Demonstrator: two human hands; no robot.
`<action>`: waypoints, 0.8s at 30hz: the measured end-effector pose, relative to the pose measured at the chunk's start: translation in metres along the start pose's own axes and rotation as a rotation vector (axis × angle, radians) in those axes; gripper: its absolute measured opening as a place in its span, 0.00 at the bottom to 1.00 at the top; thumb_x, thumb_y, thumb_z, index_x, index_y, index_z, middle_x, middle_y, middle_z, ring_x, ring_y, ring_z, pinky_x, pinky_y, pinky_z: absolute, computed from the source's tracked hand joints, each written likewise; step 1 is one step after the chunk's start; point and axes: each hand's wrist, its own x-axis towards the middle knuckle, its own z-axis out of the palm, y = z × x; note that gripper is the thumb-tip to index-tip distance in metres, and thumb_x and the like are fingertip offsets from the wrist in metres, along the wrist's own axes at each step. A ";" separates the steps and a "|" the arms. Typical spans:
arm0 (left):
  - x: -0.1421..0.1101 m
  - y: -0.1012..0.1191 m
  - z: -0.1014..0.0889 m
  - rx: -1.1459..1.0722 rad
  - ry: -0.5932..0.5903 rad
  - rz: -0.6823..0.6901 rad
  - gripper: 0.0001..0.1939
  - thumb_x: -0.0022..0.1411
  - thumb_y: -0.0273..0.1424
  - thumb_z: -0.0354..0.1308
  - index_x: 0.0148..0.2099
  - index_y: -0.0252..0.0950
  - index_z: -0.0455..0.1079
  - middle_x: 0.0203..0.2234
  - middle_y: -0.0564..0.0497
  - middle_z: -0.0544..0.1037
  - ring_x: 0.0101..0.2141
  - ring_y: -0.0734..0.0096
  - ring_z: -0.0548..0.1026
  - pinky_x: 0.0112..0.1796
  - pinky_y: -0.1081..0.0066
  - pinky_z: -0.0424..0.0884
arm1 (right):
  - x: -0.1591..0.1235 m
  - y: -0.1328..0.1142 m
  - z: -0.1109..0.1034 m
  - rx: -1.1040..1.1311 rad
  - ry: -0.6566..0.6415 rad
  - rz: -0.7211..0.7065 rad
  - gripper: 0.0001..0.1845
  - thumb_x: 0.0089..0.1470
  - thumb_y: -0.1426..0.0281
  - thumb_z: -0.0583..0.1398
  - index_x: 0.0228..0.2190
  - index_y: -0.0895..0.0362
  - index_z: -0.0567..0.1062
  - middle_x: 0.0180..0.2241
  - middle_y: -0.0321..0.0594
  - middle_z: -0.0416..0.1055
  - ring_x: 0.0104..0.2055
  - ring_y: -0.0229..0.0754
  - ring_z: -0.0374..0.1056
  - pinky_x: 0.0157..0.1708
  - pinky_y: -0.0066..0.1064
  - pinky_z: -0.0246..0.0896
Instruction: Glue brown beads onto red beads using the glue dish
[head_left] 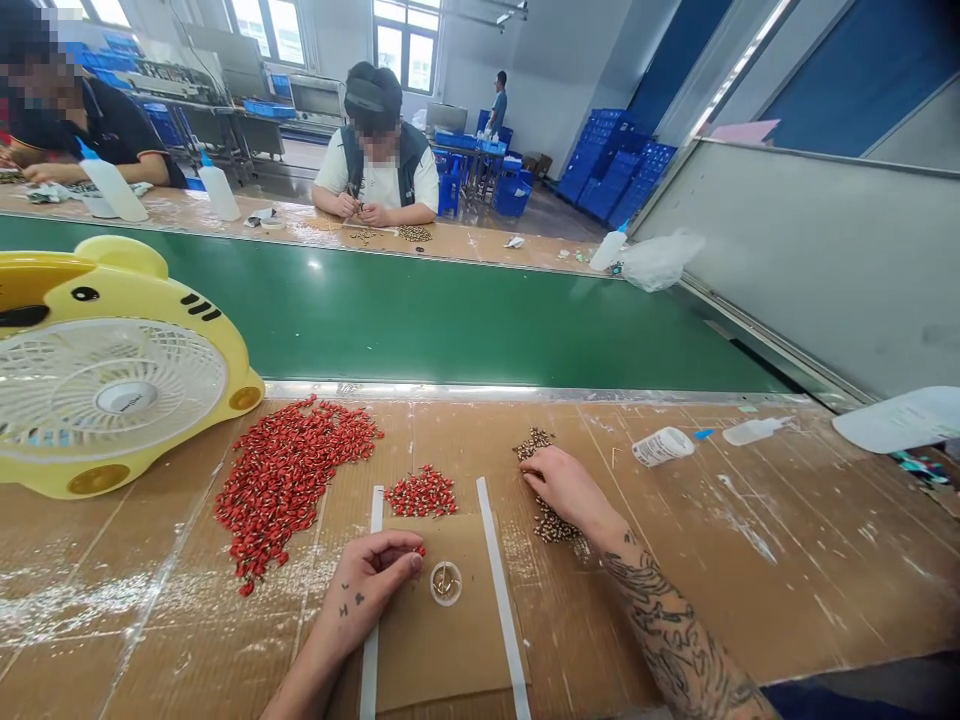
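Observation:
My left hand [375,580] pinches a small red part [420,550] between thumb and fingers, just left of a small round clear cup [445,584]. The cup stands on a cardboard sheet [442,650] edged by two white tape strips. Over at the right, my right hand [559,485] reaches into a pile of small brass-and-dark parts [555,525]. Its fingers are drawn together at the pile, and whatever they hold is hidden. Beyond the cup lies a small heap of red parts [421,492]. A much larger red heap [292,480] spreads to the left.
A yellow animal-shaped fan [240,350] stands at left. Behind the bench runs a green belt [450,320], with a co-worker [375,160] seated across it. To the right lie a white bottle [663,446], a squeeze bottle [754,430] and a larger translucent bottle [900,418].

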 end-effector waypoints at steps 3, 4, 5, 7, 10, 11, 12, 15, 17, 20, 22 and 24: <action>0.000 0.000 0.000 0.002 -0.006 0.008 0.11 0.50 0.36 0.67 0.35 0.34 0.80 0.26 0.49 0.81 0.27 0.68 0.76 0.31 0.73 0.70 | 0.005 0.000 0.002 0.012 0.001 -0.001 0.12 0.56 0.78 0.57 0.28 0.57 0.79 0.32 0.43 0.75 0.39 0.47 0.69 0.40 0.33 0.60; 0.000 -0.001 0.000 0.005 -0.009 0.009 0.11 0.51 0.35 0.67 0.35 0.34 0.79 0.26 0.49 0.81 0.27 0.68 0.76 0.31 0.73 0.70 | 0.006 0.000 0.002 0.018 0.005 -0.002 0.12 0.55 0.78 0.57 0.28 0.57 0.79 0.32 0.43 0.75 0.38 0.47 0.69 0.40 0.33 0.60; 0.000 -0.002 0.000 0.007 -0.012 0.010 0.11 0.51 0.35 0.66 0.35 0.34 0.79 0.25 0.49 0.81 0.27 0.68 0.76 0.31 0.73 0.70 | 0.007 0.000 0.001 0.026 0.010 -0.002 0.11 0.54 0.78 0.56 0.27 0.57 0.78 0.31 0.43 0.75 0.37 0.46 0.69 0.40 0.33 0.60; 0.000 -0.003 0.000 0.008 -0.014 0.012 0.11 0.51 0.35 0.66 0.35 0.34 0.79 0.26 0.48 0.81 0.27 0.68 0.76 0.31 0.73 0.70 | 0.007 -0.001 -0.002 0.050 0.027 -0.003 0.10 0.52 0.79 0.57 0.26 0.58 0.77 0.30 0.42 0.75 0.36 0.45 0.69 0.38 0.32 0.60; 0.000 -0.003 0.001 0.011 -0.009 0.026 0.10 0.52 0.34 0.66 0.35 0.34 0.80 0.26 0.48 0.81 0.27 0.69 0.76 0.30 0.73 0.70 | 0.002 -0.010 -0.003 0.103 0.052 0.000 0.08 0.51 0.77 0.56 0.27 0.58 0.75 0.27 0.38 0.73 0.31 0.42 0.69 0.33 0.29 0.61; 0.000 -0.002 0.001 0.010 -0.006 0.034 0.10 0.52 0.34 0.66 0.35 0.34 0.80 0.26 0.48 0.81 0.26 0.69 0.76 0.30 0.73 0.70 | -0.002 -0.014 -0.002 0.153 0.063 0.001 0.07 0.52 0.76 0.56 0.27 0.58 0.75 0.26 0.37 0.73 0.29 0.41 0.68 0.31 0.28 0.61; 0.000 -0.002 0.001 0.006 -0.004 0.042 0.10 0.52 0.34 0.66 0.35 0.34 0.80 0.26 0.48 0.81 0.26 0.69 0.76 0.30 0.73 0.70 | -0.005 -0.021 0.000 0.231 0.073 -0.002 0.07 0.52 0.76 0.56 0.28 0.57 0.75 0.26 0.36 0.74 0.29 0.40 0.69 0.30 0.28 0.61; -0.001 0.000 0.002 -0.031 0.001 0.056 0.10 0.51 0.34 0.66 0.35 0.34 0.80 0.25 0.48 0.82 0.26 0.68 0.76 0.30 0.73 0.71 | -0.015 -0.047 0.008 0.580 0.078 -0.075 0.07 0.53 0.74 0.58 0.29 0.57 0.76 0.29 0.37 0.76 0.32 0.40 0.71 0.34 0.28 0.64; -0.001 0.001 0.001 -0.066 0.009 0.061 0.10 0.51 0.34 0.67 0.35 0.33 0.80 0.25 0.47 0.82 0.27 0.68 0.77 0.30 0.72 0.72 | -0.019 -0.069 0.013 0.769 0.048 -0.174 0.07 0.56 0.73 0.58 0.31 0.56 0.77 0.32 0.38 0.77 0.35 0.41 0.72 0.39 0.30 0.64; -0.001 0.000 0.000 -0.108 0.026 0.063 0.11 0.51 0.34 0.67 0.35 0.33 0.80 0.25 0.47 0.82 0.27 0.67 0.77 0.32 0.71 0.73 | -0.019 -0.100 0.016 0.899 0.036 -0.317 0.08 0.59 0.72 0.58 0.34 0.55 0.79 0.34 0.40 0.77 0.38 0.41 0.72 0.41 0.32 0.65; -0.001 -0.001 0.000 -0.130 0.034 0.064 0.11 0.51 0.34 0.67 0.35 0.33 0.80 0.24 0.48 0.82 0.27 0.67 0.77 0.32 0.70 0.73 | -0.017 -0.115 0.017 0.928 0.063 -0.377 0.08 0.60 0.72 0.58 0.35 0.54 0.79 0.35 0.40 0.77 0.39 0.42 0.72 0.42 0.33 0.65; -0.001 -0.002 0.000 -0.148 0.034 0.071 0.10 0.51 0.33 0.67 0.36 0.32 0.79 0.24 0.48 0.81 0.26 0.67 0.77 0.32 0.70 0.72 | -0.015 -0.125 0.019 0.938 0.084 -0.413 0.08 0.61 0.72 0.58 0.35 0.54 0.78 0.35 0.41 0.76 0.39 0.42 0.71 0.42 0.34 0.65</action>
